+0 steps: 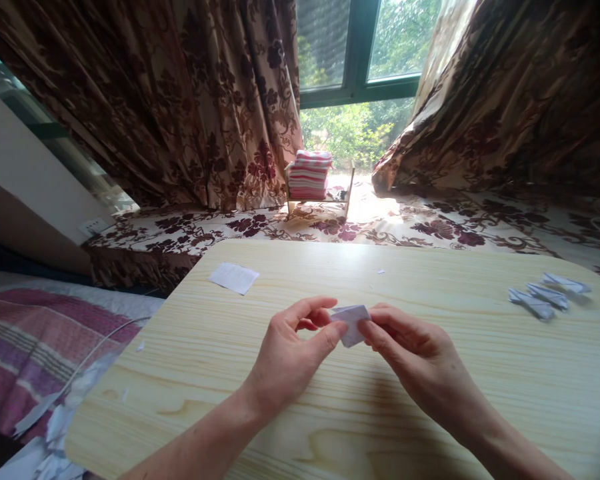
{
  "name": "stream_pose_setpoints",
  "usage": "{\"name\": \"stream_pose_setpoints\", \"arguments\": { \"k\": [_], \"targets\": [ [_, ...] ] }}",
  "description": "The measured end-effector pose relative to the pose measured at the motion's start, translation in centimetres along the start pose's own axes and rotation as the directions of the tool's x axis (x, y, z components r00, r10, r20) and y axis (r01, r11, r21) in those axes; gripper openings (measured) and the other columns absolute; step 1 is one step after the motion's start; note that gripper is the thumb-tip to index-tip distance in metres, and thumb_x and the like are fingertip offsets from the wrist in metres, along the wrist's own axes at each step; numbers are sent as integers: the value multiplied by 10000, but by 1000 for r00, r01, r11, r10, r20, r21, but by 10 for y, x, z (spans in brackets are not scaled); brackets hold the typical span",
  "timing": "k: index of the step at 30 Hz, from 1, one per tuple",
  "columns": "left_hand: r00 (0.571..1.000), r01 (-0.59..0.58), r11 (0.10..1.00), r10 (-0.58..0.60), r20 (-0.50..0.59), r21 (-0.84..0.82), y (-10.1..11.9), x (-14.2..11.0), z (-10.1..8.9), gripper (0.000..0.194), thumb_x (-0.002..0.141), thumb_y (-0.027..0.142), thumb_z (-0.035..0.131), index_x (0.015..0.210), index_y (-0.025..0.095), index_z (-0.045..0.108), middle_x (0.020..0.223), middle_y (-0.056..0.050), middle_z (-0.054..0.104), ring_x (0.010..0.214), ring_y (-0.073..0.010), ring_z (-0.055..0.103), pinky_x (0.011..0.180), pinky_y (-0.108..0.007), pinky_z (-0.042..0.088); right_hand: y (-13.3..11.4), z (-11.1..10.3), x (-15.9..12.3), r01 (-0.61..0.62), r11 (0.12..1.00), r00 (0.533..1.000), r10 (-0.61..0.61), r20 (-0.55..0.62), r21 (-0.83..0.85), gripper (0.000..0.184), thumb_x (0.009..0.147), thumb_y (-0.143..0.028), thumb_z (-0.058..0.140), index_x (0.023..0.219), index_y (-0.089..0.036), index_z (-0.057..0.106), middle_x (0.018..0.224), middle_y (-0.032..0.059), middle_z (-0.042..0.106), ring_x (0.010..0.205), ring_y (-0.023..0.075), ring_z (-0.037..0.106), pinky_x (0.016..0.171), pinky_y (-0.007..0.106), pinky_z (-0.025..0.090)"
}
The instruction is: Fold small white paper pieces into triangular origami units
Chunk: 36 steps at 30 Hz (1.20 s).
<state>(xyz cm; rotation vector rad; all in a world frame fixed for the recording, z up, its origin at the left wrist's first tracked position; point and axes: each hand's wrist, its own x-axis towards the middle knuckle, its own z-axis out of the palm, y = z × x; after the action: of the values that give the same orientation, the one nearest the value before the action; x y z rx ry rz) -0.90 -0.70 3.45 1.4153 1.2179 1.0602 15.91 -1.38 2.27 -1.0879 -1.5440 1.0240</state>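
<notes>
A small folded piece of white paper is held up above the wooden table between both hands. My left hand is closed on its left side, thumb in front and fingers behind. On its right edge, my right hand pinches it between thumb and fingers. The paper has a pointed shape with a crease along its top. At the table's right side lie several folded paper pieces. A flat sheet of paper rests at the far left of the table.
The light wooden table has rounded corners. Tiny paper scraps lie on it. Paper strips are heaped beside its left edge. Beyond stand a small rack with folded striped cloths, patterned curtains and a window.
</notes>
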Motion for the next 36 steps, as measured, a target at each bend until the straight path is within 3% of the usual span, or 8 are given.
{"name": "stream_pose_setpoints", "arguments": {
  "k": [5,16,21,25,27,31,33,36],
  "targets": [
    [994,-106,994,107,7,-25,1,0,0,121,796,250,649,777,162,730,807,-38,674,805,-166,603,781,-266,455,2,1,-2,-32,999,999,33,-3,26,187,868,-357,577,876,-202,680,790,30,635,761,171,592,674,282,475],
    [990,-96,995,98,99,-25,6,-2,0,120,798,215,647,775,167,754,793,-40,706,783,-170,619,744,-256,461,0,-1,-1,36,998,998,-38,-42,-56,171,856,-350,595,787,-210,665,803,32,601,737,162,553,671,288,443],
    [995,-7,998,14,102,-62,4,-3,1,126,792,255,652,786,152,723,780,-44,707,770,-177,623,724,-266,471,-7,-2,-3,-10,998,1000,9,-11,-57,212,852,-364,585,739,-197,652,718,19,598,667,148,551,598,258,426],
    [982,-121,992,116,149,24,8,-5,1,106,779,207,644,712,147,700,742,-35,682,753,-162,607,741,-260,455,-10,-4,1,-97,994,995,99,30,-53,331,863,-403,532,636,-179,619,644,7,556,598,128,515,536,239,402],
    [986,-113,993,109,126,26,7,-3,1,96,767,206,650,713,146,701,731,-33,682,741,-158,604,733,-258,451,-9,-7,5,-138,989,989,140,42,-53,348,849,-437,527,646,-175,634,631,10,573,597,136,525,536,243,416],
    [999,49,979,-47,16,-198,1,3,1,130,715,257,699,721,127,699,706,-38,695,689,-153,601,688,-262,456,-7,-11,6,-194,974,976,180,-119,-116,363,794,-489,577,866,-162,714,780,63,695,776,203,614,666,296,485],
    [997,55,954,-70,-42,-293,2,2,1,151,681,266,729,711,122,697,699,-34,696,695,-147,600,721,-265,459,-7,-7,-3,-220,970,967,203,-155,-105,430,814,-527,543,906,-147,722,790,80,705,730,203,616,612,304,495],
    [997,48,931,-68,-42,-361,8,-10,4,205,648,304,760,717,120,702,721,-41,701,715,-152,603,746,-272,459,-7,7,-26,-117,991,974,102,-200,-68,375,810,-487,596,942,-157,717,707,48,688,606,163,590,556,279,492]
  ]
}}
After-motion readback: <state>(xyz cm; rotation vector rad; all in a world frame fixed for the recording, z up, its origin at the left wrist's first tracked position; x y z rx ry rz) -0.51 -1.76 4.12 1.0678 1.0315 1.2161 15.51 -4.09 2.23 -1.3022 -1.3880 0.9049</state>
